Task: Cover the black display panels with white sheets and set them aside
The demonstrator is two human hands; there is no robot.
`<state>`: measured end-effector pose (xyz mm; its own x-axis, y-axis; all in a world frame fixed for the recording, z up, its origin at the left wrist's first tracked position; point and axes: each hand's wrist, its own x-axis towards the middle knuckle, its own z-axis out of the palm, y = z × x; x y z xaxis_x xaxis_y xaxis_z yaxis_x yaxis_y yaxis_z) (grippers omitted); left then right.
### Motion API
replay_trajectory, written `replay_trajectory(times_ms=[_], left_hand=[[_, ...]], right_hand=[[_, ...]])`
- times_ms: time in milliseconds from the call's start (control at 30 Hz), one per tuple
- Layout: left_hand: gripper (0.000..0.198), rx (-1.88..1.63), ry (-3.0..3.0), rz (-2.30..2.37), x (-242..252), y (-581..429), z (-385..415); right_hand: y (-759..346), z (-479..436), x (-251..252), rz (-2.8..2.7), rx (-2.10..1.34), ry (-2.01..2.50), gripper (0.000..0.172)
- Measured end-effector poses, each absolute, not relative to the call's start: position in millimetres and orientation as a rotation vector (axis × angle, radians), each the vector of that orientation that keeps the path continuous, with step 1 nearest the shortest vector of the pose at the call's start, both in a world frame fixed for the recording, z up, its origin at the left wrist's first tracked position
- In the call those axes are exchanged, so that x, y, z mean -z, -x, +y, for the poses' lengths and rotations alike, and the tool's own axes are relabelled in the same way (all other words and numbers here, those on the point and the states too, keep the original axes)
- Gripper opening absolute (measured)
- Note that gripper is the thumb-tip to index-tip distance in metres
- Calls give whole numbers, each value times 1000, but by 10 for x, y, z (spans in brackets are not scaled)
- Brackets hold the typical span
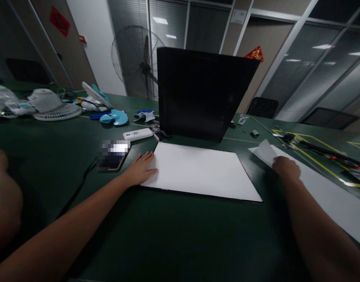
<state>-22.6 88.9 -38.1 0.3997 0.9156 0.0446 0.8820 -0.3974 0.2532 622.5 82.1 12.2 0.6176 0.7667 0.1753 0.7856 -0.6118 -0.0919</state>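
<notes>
A flat white rectangular panel (pixel 197 170) with thin dark edges lies on the green table (pixel 180 243) before me. My left hand (pixel 141 168) rests on its left edge, palm down with the fingers spread. Over to the right, my right hand (pixel 286 169) is closed on the near-left end of a large white sheet (pixel 324 196), whose corner curls up beyond the fingers. The rest of that sheet lies on the table, partly hidden behind my right forearm. Right behind the panel stands a large black screen-like board (pixel 203 94), tilted.
A phone (pixel 113 155), blurred in part, and a white oblong device (pixel 138 134) lie left of the panel. Fan parts (pixel 58 111) and a blue fan blade (pixel 114 117) sit farther back. Another person's arm (pixel 5 196) rests at far left. Cables and yellow tape (pixel 321 162) are at right.
</notes>
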Motion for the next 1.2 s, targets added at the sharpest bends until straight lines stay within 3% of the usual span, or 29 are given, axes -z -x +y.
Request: replay_trajectory(times_ms=[300,433,533,733,900,1200], left_hand=[[85,-200,-2478,1614,311,204,852],[84,-187,-2485,1616,297,193,849],[81,-196,-2495,1624,317,192,863],[68,-386,-2489,1577,333,228,909],[57,-546,-2444,1554,372,297,967],[55,-670,-2430,1533,460,336,1046]], right_hand=[[-5269,442,-1435,-1456,660,2495,52],[-4337,-24,-1642,-1683,829,2329,55],[-3707,-244,-1472,-1978,762,2167,55],[-2858,-318,-656,-2586,340,1633,49],[-2652,-320,-199,-2827,403,1406,44],[-2635,-341,5,-2870,395,1199,45]])
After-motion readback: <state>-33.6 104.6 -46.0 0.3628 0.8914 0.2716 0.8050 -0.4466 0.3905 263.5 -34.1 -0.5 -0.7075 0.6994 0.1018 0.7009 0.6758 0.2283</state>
